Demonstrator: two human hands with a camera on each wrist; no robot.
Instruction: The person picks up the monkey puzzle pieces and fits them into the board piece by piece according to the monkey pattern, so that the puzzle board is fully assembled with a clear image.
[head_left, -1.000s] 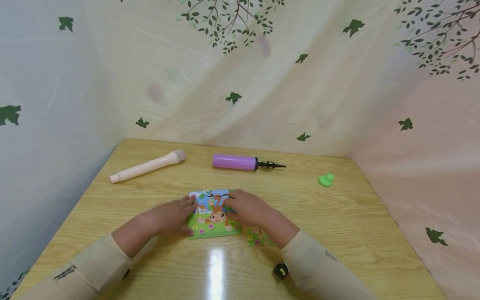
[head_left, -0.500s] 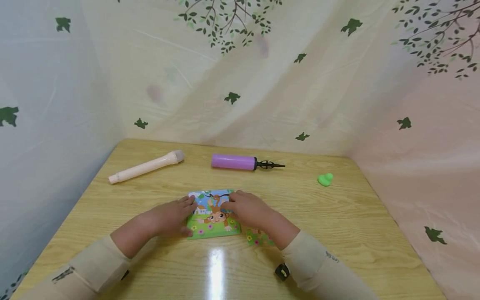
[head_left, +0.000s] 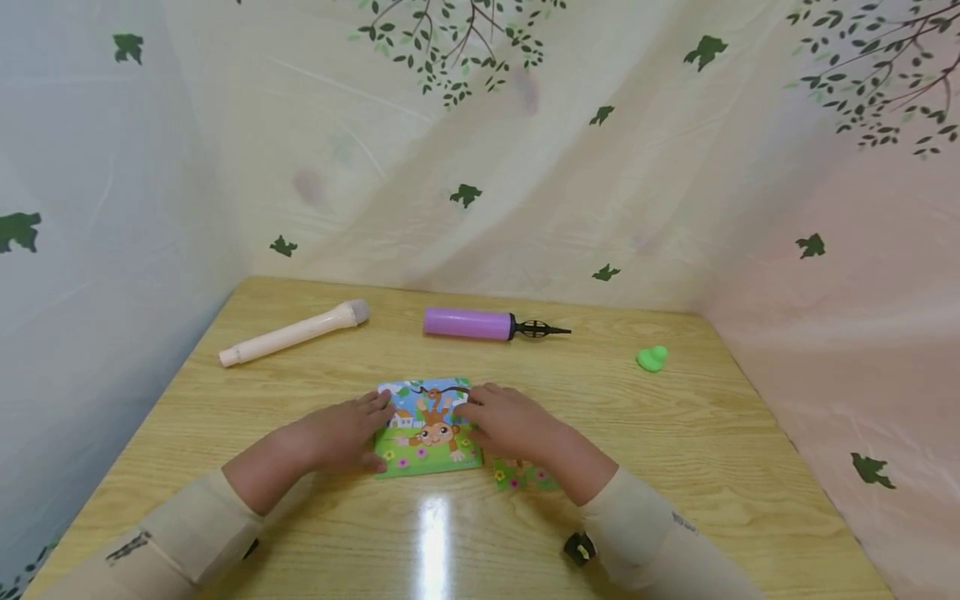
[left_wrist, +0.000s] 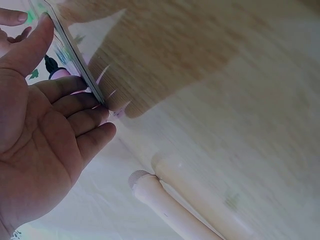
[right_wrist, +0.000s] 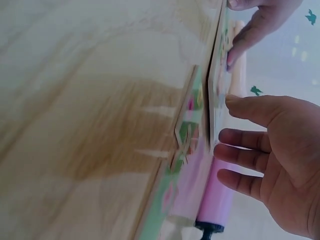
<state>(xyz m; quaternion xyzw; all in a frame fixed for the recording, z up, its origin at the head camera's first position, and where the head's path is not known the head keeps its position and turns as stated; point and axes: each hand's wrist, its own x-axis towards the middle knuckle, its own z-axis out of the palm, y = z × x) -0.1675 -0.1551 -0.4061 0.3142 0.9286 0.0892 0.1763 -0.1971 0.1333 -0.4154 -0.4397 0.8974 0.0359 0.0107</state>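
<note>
A flat jigsaw puzzle (head_left: 427, 446) with a hanging monkey and flowers lies on the wooden table between both hands. At its left side my left hand (head_left: 341, 435) has fingertips and thumb spread along the edge; the left wrist view shows them touching the thin board (left_wrist: 75, 55). My right hand (head_left: 517, 427) lies over the upper right edge, its fingers extended and slightly apart in the right wrist view. Loose puzzle pieces (head_left: 517, 477) with flowers are partly hidden beneath the right hand and wrist. Seen from the right wrist, these pieces (right_wrist: 189, 117) lie flat beside the board.
Behind the puzzle is a purple balloon pump (head_left: 468, 324) with a black nozzle. A pale pink microphone (head_left: 296, 335) lies at the back left, and a small green duck (head_left: 652, 359) stands at the right. Printed fabric (head_left: 480, 150) hangs behind the table (head_left: 675, 467).
My right hand has shifted a little to the right, uncovering more of the puzzle's upper right. The left hand and the puzzle have stayed in place.
</note>
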